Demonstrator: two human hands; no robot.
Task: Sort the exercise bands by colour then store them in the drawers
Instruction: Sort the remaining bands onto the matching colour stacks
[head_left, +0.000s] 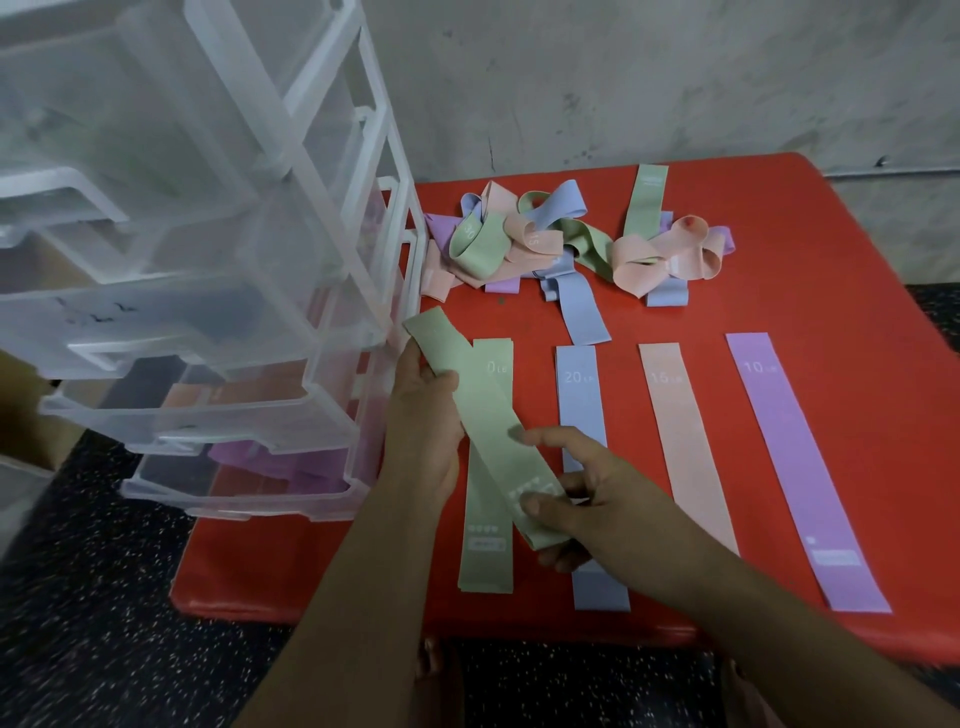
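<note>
- While it is held slanted just above the tabletop near the left edge, a green band is gripped at its far part by the left hand and pinched at its near end by the right hand; both hands are closed on it.
- Beneath it lies a flat green band, first in a row towards the near edge with a blue band, a pink band and a purple band, one lane per colour.
- A tangled pile of mixed colours is left unsorted by the far edge.
- Pink and purple bands are seen through two lower drawers of the clear drawer unit by the left edge. Sorting is judged barely begun, and most storing is yet to be done.
</note>
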